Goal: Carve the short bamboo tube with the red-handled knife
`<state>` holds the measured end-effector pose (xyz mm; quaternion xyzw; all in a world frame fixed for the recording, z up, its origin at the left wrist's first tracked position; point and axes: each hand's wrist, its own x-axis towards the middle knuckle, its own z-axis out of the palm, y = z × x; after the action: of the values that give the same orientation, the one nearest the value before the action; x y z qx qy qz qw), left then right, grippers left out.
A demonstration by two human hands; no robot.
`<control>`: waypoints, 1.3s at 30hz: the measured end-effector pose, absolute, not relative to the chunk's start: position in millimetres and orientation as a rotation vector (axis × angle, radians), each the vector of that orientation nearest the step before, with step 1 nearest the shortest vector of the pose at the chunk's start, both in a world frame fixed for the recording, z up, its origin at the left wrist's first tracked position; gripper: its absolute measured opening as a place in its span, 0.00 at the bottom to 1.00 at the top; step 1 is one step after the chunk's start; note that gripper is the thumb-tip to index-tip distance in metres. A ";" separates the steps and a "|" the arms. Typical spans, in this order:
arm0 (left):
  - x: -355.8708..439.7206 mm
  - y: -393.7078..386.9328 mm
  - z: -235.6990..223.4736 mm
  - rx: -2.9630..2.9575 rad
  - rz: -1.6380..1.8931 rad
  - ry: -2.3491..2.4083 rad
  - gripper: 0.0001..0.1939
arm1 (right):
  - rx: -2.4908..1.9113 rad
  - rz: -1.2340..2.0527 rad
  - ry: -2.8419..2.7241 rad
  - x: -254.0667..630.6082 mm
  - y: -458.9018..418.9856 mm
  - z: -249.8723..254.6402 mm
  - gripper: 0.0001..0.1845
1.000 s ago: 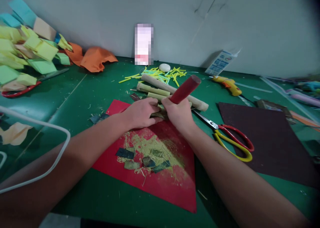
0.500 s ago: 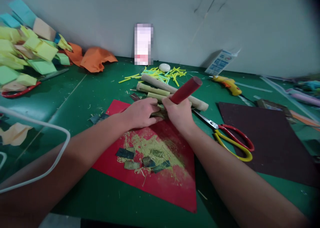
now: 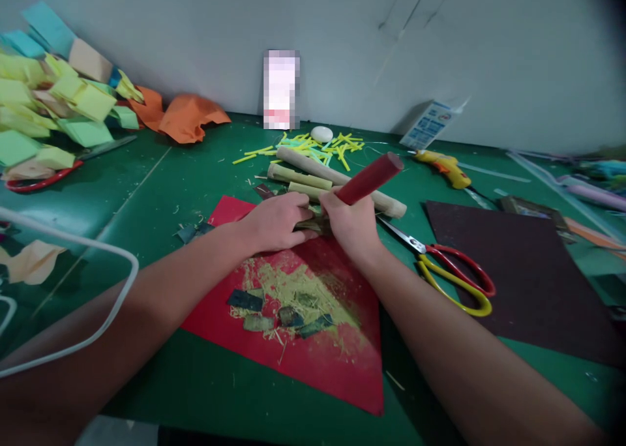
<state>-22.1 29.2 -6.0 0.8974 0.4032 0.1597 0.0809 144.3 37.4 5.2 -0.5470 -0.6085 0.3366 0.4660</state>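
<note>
My right fingers [image 3: 332,205] clench the red handle [image 3: 370,180]; left fingers [image 3: 297,238] grip a bamboo piece [image 3: 313,224] (mostly hidden), far side of red sheet [image 3: 337,382], shavings [image 3: 293,280] nearer.

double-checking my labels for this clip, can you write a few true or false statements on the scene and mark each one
1. The right hand grips a red handle. True.
2. The scissors lie left of the red sheet. False: the scissors lie to the right of the red sheet.
3. Dark pieces lie on the red sheet. True.
4. The left hand holds the glue gun. False: the left hand is beside the right one; the glue gun lies apart on the table.
5. Yellow strips lie beyond both hands. True.
</note>
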 end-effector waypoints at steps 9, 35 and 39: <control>-21.5 29.3 -5.7 2.669 0.505 1.191 0.14 | -1.404 0.818 -1.523 142.9 37.6 7.7 0.12; -23.5 31.2 -7.3 2.696 0.519 1.163 0.14 | -1.402 0.818 -1.495 143.1 39.1 3.9 0.12; -23.4 31.4 -8.8 2.687 0.543 1.156 0.13 | -1.441 0.808 -1.506 142.9 38.8 4.8 0.12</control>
<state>-23.4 31.4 -8.8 0.9000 0.3874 0.1818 0.0833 142.9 38.8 4.8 -0.5795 -0.6059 0.3249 0.4377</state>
